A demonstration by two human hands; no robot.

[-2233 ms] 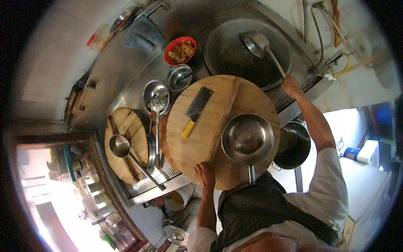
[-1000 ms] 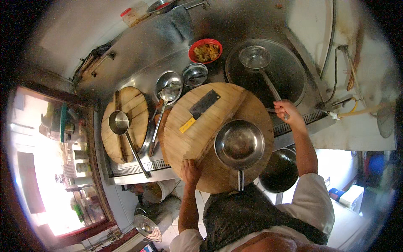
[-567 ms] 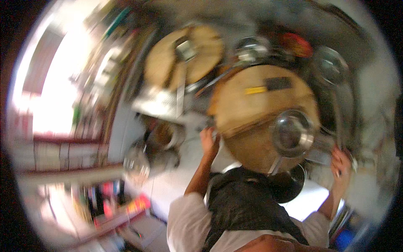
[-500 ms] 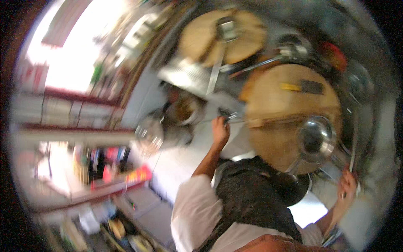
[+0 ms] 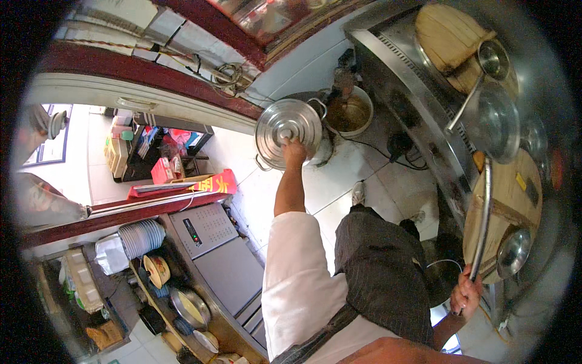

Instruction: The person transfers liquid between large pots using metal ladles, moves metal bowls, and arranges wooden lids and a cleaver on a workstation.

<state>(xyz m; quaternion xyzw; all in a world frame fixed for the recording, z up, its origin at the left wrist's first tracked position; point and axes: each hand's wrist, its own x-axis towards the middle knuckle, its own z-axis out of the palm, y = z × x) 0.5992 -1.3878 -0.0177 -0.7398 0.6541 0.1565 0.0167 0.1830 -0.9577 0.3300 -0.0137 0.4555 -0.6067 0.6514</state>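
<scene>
My left hand [image 5: 293,151] is closed round the knob of a round steel pot lid [image 5: 273,134]. The lid covers a pot with loop handles; from above I cannot tell whether it sits flat on the rim. At the lower right, my right hand [image 5: 465,292] grips the long metal handle of a large steel ladle [image 5: 497,121]. The ladle's wide round bowl is up over the stove side, near a wooden lid. Beside the covered pot stands an uncovered pot [image 5: 350,110] with brown contents.
A steel stove [image 5: 412,103] runs along the right, with round wooden lids [image 5: 451,36], a small ladle [image 5: 493,59] and a steel bowl [image 5: 514,252]. At lower left are a grey cabinet [image 5: 227,267], stacked plates [image 5: 140,238] and pans. A cable lies on the tiled floor.
The view has swung left, away from the wooden lids. My left arm has reached out and its hand has taken hold of the pot lid's knob. My right hand still grips a long handle.
</scene>
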